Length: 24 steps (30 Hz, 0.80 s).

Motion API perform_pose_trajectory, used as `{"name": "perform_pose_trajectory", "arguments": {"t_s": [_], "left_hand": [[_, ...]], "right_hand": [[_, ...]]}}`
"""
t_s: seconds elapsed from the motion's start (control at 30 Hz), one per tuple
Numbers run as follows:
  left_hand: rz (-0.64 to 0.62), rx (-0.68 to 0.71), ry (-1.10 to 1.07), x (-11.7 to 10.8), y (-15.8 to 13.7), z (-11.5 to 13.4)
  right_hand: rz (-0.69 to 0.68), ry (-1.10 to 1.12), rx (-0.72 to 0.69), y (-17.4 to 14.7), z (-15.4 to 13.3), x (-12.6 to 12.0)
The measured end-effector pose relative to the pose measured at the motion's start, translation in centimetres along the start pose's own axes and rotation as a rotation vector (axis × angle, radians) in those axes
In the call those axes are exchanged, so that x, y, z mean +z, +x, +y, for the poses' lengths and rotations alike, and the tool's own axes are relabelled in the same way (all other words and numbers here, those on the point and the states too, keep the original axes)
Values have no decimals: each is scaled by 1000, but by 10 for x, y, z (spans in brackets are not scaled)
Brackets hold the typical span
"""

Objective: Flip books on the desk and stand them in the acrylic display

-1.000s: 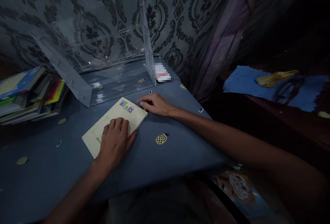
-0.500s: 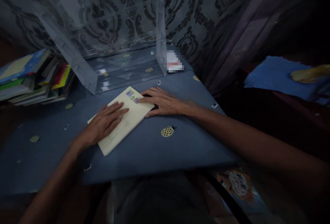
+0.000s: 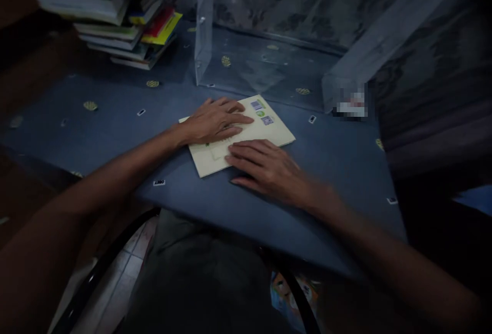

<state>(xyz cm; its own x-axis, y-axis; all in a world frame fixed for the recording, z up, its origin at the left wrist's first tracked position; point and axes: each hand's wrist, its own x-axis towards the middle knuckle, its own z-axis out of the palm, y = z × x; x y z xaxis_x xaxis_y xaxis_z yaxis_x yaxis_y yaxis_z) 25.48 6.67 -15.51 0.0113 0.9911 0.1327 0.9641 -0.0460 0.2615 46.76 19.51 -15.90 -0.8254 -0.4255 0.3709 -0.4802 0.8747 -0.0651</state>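
Observation:
A thin cream-coloured book (image 3: 277,132) lies closed on the blue tablecloth, with a barcode, a green round mark and a QR code near its far right corner. My left hand (image 3: 215,120) rests flat on the book's upper left part, fingers stretched out and slightly apart. Across the near edge lies my right hand (image 3: 265,167), its fingertips on the cover and its thumb over the cloth. Its fingers are extended too. Part of the cover's print is hidden under the hands.
Several stacked books (image 3: 126,26) stand at the back left. Behind the cream book is a clear plastic stand (image 3: 203,42), with a pixelated white item (image 3: 352,104) by its right side. The table's front edge runs close to my lap, and a curved black chair arm (image 3: 100,272) shows at lower left.
My view has turned left, so the stacked books show further right. My right hand has shifted from the book's far right corner to its near edge. The left hand stays on the cover.

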Motion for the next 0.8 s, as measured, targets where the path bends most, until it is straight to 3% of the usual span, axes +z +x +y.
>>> {"name": "perform_pose_trajectory", "arguments": {"t_s": [0.13,0.37,0.8], "left_hand": [[1,2,-23,3,1,-5],[19,1,-33,2,-1,-1],[-17,-62,-44,-1,-5,7]], "right_hand": [[-70,-78,-90,36,-22,4],[-312,-200,-189,72,-19,-14],[-465,-52,-88,89,-15,-19]]}}
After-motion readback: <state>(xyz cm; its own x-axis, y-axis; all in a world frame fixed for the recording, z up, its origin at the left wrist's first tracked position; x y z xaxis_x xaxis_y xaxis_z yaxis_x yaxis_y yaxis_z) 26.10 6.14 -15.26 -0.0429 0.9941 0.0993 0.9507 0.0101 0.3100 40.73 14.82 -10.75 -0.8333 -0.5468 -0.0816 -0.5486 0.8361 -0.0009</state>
